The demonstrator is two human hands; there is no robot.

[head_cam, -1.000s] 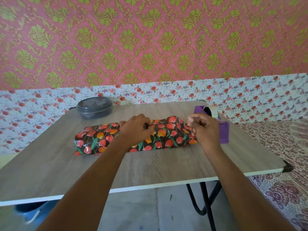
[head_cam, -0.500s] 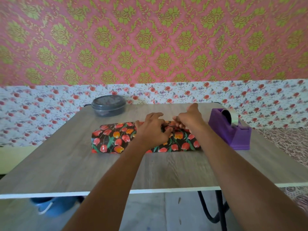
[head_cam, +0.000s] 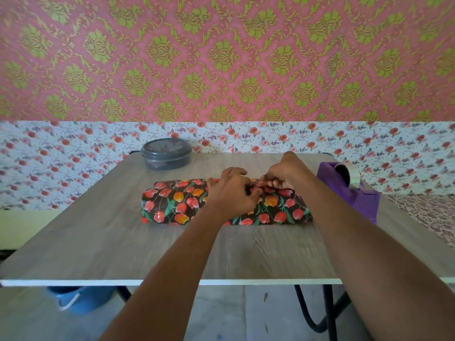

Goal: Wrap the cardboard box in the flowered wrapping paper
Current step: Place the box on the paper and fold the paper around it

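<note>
**Wrapped box [head_cam: 172,205] lies crosswise mid-table, both hands at its top seam**

The box is a long, low block lying flat, its long axis running left to right across the table [head_cam: 147,252], one long side facing the person. The flowered wrapping paper [head_cam: 278,212] covers every side that shows: glossy black, printed with red and orange tulips on green stems. No cardboard is visible. The left end looks squared off; the right end is partly hidden behind the right forearm.

Both hands meet on the top, right of the middle. The left hand [head_cam: 231,193] lies over the top front edge, fingers bent, tips on the paper; I cannot tell whether it pinches or only presses. The right hand [head_cam: 285,173] reaches in from the far side, fingers curled, pinching the paper at the seam.

The table top is a grey wood-grain board with a pale edge on black tube legs. Just beside the box's right end stands a purple tape dispenser [head_cam: 362,195] carrying a tape roll [head_cam: 349,174]. A round, dark, lidded plastic container [head_cam: 166,153] sits near the far edge. A blue bucket [head_cam: 81,299] stands on the floor beneath.
</note>
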